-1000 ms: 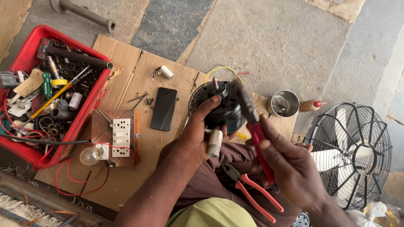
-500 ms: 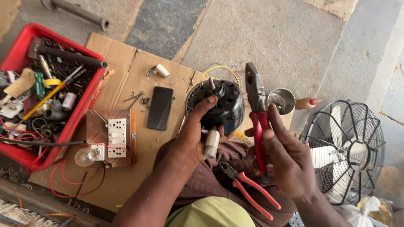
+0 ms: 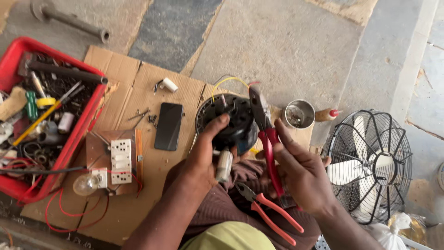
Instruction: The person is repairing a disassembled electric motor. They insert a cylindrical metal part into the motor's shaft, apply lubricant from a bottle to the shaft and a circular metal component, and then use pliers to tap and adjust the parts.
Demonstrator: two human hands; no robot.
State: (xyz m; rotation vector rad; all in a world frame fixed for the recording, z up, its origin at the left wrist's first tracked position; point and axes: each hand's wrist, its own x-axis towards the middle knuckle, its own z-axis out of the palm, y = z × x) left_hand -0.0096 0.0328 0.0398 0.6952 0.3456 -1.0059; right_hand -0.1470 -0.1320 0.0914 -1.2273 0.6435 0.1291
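Head view, centre of frame: left hand (image 3: pixel 206 155) wrapped around a black fan motor (image 3: pixel 229 121) above the lap, thumb hooked over its top, small cylindrical capacitor (image 3: pixel 224 165) hanging just below; right hand (image 3: pixel 300 173) closed on the handles of red-handled pliers (image 3: pixel 266 139), their tips touching the motor's right side. Left of centre: dark phone (image 3: pixel 168 126) on cardboard (image 3: pixel 125 78), red tool tray (image 3: pixel 74 134) at far left, caged fan (image 3: pixel 370 164) at right, second pair of pliers (image 3: pixel 268 215) on the lap.

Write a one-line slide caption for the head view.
Left hand steadies a black fan motor while the right hand holds red-handled pliers beside it, over cardboard.
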